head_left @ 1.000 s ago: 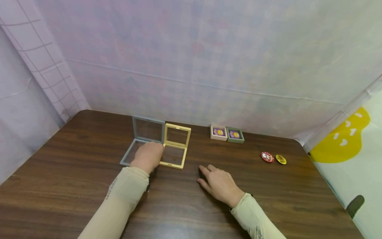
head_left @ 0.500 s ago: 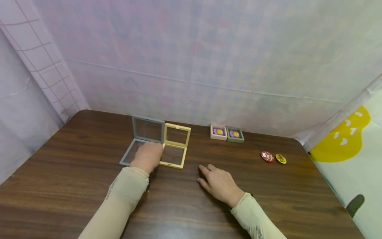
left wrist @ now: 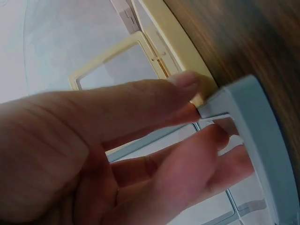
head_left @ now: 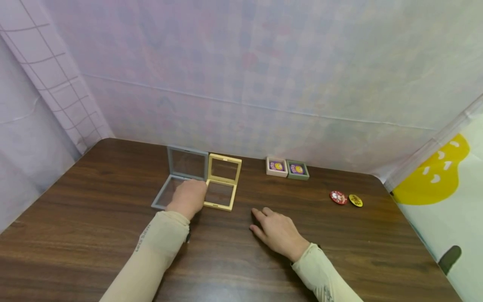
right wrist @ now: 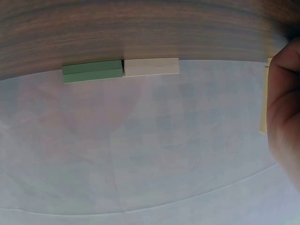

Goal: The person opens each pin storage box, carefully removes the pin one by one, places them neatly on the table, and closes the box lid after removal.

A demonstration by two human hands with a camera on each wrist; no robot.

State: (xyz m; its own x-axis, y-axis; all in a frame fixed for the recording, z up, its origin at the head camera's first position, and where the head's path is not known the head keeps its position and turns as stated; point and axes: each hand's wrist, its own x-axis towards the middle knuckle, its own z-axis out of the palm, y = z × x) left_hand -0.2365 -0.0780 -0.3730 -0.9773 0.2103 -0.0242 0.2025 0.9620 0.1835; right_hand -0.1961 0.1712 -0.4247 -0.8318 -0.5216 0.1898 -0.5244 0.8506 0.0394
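My left hand (head_left: 188, 196) reaches over two hinged display frames with clear panels, which stand opened side by side. In the left wrist view its thumb and index finger pinch the near corner of the yellow display frame (left wrist: 190, 51). Its other fingers lie behind the rim of the larger grey-blue display frame (left wrist: 262, 136), and the hand covers part of that frame's lower half in the head view. Flat on the table rests my right hand (head_left: 280, 235), fingers loosely extended, holding nothing. A piece of hand also shows at the right wrist view's edge.
Two small boxes, one pale pink (head_left: 276, 166) and one green (head_left: 297, 169), sit touching at the table's back edge with purple-and-yellow pictures inside. A red round badge (head_left: 338, 197) and a yellow badge (head_left: 355, 200) lie to the right. A patterned cloth (head_left: 241, 75) hangs behind.
The yellow display frame has shifted slightly away from me, with my left hand at its corner. My right hand stays in place.
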